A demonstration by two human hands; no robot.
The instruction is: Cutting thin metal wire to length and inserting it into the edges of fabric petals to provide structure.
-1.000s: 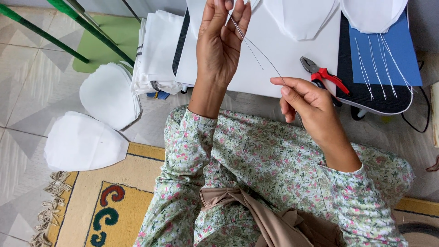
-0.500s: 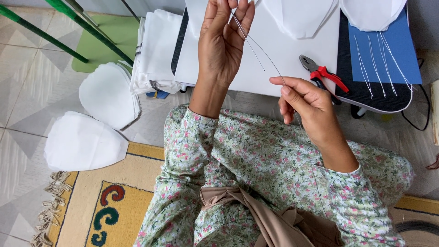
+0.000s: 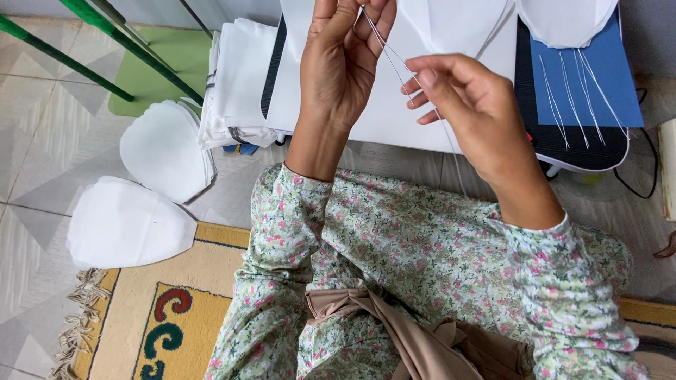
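White elastic cord (image 3: 394, 60) runs taut between the hands above the low white table (image 3: 394, 123): the left hand (image 3: 341, 67) pinches its upper end, and the right hand (image 3: 468, 105) pinches it lower down. Left of the table lie stacked white fabric pieces (image 3: 165, 148) on pale floor tiles (image 3: 49, 127); a blue sheet (image 3: 605, 84) covers its right end.

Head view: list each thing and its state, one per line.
Left hand: raised, pinching the thread.
Right hand: pinching the thread lower down.
Thread: taut between the hands.
Cut threads: lying loose on the blue sheet.
White pieces: stacked on the floor.
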